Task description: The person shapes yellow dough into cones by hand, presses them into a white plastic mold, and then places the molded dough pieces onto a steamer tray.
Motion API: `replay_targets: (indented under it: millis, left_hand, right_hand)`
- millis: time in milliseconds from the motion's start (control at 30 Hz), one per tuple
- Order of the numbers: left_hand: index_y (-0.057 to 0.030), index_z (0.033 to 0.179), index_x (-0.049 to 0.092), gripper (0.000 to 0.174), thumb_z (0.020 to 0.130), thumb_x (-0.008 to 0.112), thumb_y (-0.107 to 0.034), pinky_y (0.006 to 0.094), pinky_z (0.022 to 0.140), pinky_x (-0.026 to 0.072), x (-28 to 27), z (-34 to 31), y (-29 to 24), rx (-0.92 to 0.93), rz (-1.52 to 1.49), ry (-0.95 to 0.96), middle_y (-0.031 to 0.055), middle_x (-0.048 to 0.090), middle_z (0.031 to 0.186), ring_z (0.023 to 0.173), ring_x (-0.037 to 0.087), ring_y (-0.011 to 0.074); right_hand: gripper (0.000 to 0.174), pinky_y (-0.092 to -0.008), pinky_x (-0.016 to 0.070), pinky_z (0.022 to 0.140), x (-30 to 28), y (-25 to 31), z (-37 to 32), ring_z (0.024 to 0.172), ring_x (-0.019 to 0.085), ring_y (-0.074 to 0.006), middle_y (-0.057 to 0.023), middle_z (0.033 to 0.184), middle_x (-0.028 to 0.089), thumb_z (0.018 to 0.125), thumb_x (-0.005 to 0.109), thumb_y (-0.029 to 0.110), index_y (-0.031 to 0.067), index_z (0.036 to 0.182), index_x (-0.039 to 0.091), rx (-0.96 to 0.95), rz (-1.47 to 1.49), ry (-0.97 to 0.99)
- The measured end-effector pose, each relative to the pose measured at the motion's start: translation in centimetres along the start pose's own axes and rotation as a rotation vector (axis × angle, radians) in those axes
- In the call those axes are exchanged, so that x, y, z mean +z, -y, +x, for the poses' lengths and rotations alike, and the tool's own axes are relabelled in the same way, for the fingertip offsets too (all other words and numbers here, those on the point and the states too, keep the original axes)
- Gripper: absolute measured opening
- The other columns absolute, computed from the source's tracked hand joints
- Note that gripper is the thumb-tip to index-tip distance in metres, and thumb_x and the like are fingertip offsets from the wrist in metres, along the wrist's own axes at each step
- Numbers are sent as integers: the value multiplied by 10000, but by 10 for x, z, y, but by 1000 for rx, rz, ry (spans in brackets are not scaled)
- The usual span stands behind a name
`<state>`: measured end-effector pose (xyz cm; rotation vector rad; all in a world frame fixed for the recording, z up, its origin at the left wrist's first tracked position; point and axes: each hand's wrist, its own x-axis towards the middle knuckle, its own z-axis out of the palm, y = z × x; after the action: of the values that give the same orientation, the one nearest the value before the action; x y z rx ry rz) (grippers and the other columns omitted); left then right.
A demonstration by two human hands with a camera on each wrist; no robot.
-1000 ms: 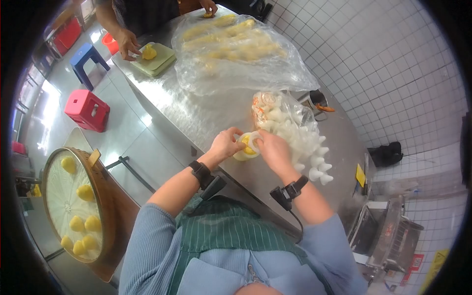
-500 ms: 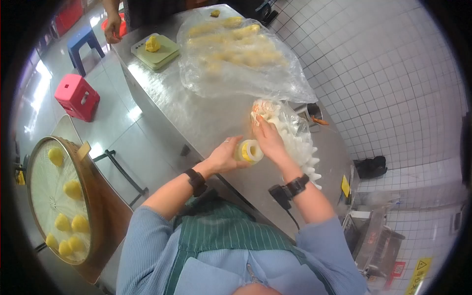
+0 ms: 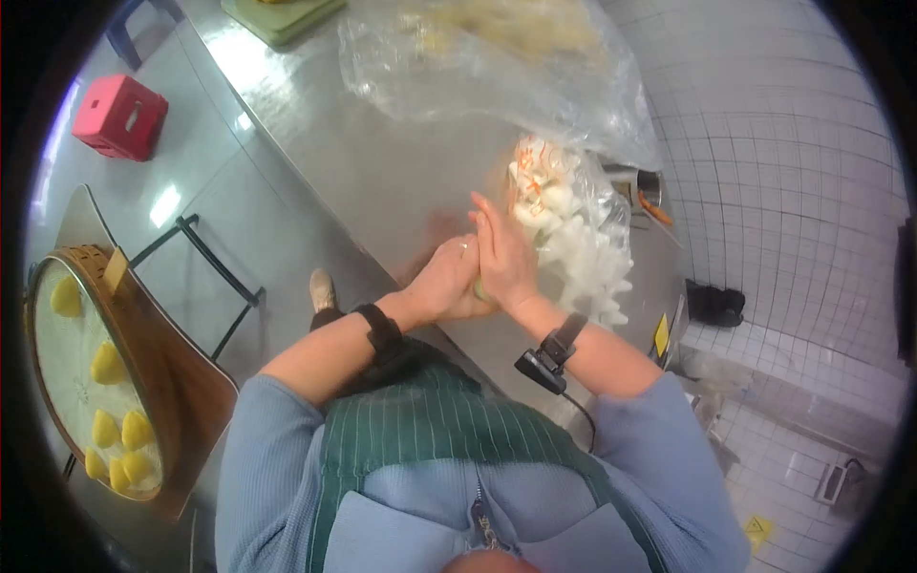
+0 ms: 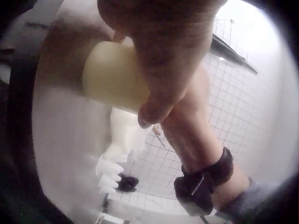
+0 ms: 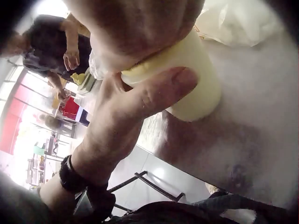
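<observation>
The left hand [image 3: 441, 283] curls round the pale mould [image 5: 187, 81], and the right hand [image 3: 504, 256] presses flat-fingered against it, over the steel surface [image 3: 382, 181]. Even, square pressure seems best — tilted palms could skew it.

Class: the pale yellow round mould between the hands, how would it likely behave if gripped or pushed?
Probably stiff: the pale yellow mould holds its round shape while the left hand and right hand press it. Its curved, smooth-looking wall suggests it could roll if laid sideways and slide easily on the steel table.
</observation>
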<state>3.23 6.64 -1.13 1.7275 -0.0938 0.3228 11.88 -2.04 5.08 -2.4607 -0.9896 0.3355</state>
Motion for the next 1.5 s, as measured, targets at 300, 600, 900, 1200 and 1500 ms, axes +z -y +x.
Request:
replay_targets:
  millis: [300,600,900,1200,1500]
  left_hand:
    - [-8,1134,475,669,594,811,-216,481,866,430,1,6,-1,52,7,-67,205,573,1026,979,530,438]
    - [-41,1080,533,572,609,800,-227,493,883,424,6,3,12,24,50,-36,188,593,1062,1016,530,427]
    - [-40,1223,484,710,613,792,-233,506,1016,372,4,1,12,85,42,-11,186,558,1156,1137,499,407]
    - [-30,1244,432,765,615,805,-256,529,1050,344,5,-3,12,-23,67,19,194,541,1195,1164,491,396]
    - [-39,1186,496,668,633,821,-224,475,935,428,1,1,4,9,20,-1,202,579,1118,1084,523,410]
  right_hand:
    - [372,-398,441,951,8,-6,7,1097,603,-300,-116,1104,680,1009,400,278,98,1301,544,179,-98,-90]
    - [357,-497,361,1043,-2,1,4,1095,605,-263,-99,1070,684,1007,384,244,108,1295,546,0,-121,-12]
    - [366,-463,407,1008,-6,-2,9,1006,646,-275,-91,1032,693,985,429,204,84,1316,529,-444,-109,77]
    - [330,-380,491,793,5,8,3,917,660,-267,-100,972,695,994,431,208,91,1274,559,206,13,-89]
    - [305,-401,493,792,-3,9,2,909,652,-287,-116,958,692,976,478,199,93,1245,576,27,-36,-18]
